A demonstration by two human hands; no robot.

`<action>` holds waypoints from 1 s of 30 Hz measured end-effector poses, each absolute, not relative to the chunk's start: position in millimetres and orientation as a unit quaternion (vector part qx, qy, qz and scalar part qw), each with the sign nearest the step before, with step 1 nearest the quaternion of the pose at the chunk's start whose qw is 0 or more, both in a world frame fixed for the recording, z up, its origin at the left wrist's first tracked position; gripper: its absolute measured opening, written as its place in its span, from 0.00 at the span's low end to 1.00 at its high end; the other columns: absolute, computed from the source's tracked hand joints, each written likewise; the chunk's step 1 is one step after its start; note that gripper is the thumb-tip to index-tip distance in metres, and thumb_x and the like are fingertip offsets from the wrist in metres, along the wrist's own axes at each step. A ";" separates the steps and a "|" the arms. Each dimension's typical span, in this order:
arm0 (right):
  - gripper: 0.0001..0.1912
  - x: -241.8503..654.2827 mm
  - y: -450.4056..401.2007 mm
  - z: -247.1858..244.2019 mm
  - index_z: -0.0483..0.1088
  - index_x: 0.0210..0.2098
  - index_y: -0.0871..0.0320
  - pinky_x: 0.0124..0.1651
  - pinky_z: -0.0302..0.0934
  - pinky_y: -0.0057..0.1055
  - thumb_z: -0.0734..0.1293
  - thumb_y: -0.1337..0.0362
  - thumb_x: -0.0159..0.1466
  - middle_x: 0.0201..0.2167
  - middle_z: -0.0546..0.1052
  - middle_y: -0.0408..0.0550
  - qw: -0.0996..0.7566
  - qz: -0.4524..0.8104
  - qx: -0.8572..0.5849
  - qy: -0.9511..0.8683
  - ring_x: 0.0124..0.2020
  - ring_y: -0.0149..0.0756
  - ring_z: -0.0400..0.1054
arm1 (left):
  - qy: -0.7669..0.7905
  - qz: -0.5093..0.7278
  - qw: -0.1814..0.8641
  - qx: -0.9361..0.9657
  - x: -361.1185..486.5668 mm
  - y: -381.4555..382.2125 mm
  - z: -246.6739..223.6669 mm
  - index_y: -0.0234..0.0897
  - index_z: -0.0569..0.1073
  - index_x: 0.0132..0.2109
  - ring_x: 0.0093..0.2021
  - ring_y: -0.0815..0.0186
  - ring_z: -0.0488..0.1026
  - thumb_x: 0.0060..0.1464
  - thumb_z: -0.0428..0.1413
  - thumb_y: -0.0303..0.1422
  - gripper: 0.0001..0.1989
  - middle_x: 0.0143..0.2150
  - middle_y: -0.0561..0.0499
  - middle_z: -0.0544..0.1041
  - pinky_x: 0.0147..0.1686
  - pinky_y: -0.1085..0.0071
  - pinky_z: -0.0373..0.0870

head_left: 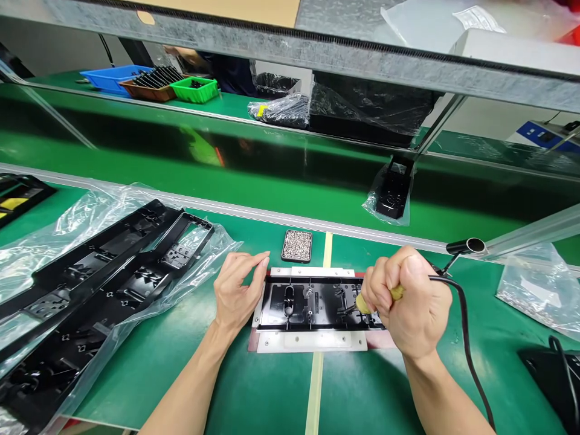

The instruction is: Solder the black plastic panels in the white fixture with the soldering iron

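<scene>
A black plastic panel (324, 302) lies face up in a white fixture (312, 342) on the green bench. My right hand (410, 302) is wrapped round the yellow handle of a soldering iron (362, 304), whose tip points down into the panel right of its middle. The iron's black cord (466, 332) trails from behind that hand. At the panel's left end, my left hand (240, 290) has thumb and forefinger pinched together; anything between them is too small to make out. Just beyond the fixture sits a small black tray (296, 246) of tiny metal pieces.
Long black plastic housings (131, 290) lie in clear film at left. On the right are an angled metal tube holder (466, 246), a clear bag (534, 290) of small parts and a black part (550, 374). A bagged black part (393, 190) lies beyond the rail, below the overhead shelf (272, 45).
</scene>
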State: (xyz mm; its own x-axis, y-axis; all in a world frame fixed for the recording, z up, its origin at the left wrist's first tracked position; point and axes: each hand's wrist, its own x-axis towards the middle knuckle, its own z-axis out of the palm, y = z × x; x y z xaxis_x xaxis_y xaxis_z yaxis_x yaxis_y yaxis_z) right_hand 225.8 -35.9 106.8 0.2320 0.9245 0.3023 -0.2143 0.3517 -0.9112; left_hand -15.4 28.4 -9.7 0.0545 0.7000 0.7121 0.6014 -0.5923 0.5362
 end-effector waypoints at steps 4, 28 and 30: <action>0.21 225.1 -37.7 105.5 0.59 0.26 0.56 0.18 0.51 0.24 0.61 0.56 0.75 0.16 0.60 0.37 0.680 0.423 -0.383 -0.460 0.17 0.26 0.51 | 0.449 0.518 0.055 0.726 -14.9 29.0 -11.6 0.37 0.82 0.48 0.37 0.64 0.72 0.65 0.59 0.27 0.08 0.36 0.49 0.81 0.43 0.63 0.72; 0.22 231.2 -47.1 88.4 0.59 0.25 0.54 0.20 0.50 0.29 0.56 0.58 0.76 0.17 0.58 0.40 0.666 0.420 -0.398 -0.471 0.18 0.31 0.54 | 0.438 0.210 0.140 0.863 19.7 127.1 -11.1 0.37 0.80 0.39 0.44 0.58 0.70 0.64 0.58 0.25 0.07 0.40 0.49 0.79 0.48 0.62 0.69; 0.22 231.1 -47.1 88.7 0.59 0.25 0.54 0.20 0.50 0.29 0.55 0.58 0.77 0.17 0.58 0.40 0.666 0.418 -0.397 -0.474 0.18 0.31 0.54 | 0.434 0.198 0.124 0.870 21.8 128.3 -12.6 0.36 0.80 0.38 0.43 0.58 0.69 0.64 0.57 0.25 0.07 0.38 0.47 0.78 0.48 0.60 0.68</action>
State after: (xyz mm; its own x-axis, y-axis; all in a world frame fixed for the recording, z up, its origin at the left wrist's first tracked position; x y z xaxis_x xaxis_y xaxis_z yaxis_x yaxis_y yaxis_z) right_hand 231.1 -47.1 88.7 0.2015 0.9326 0.2994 -0.1802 0.3358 -0.9245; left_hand 21.8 128.3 -12.6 0.5452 0.8041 0.2368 0.7061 -0.5928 0.3873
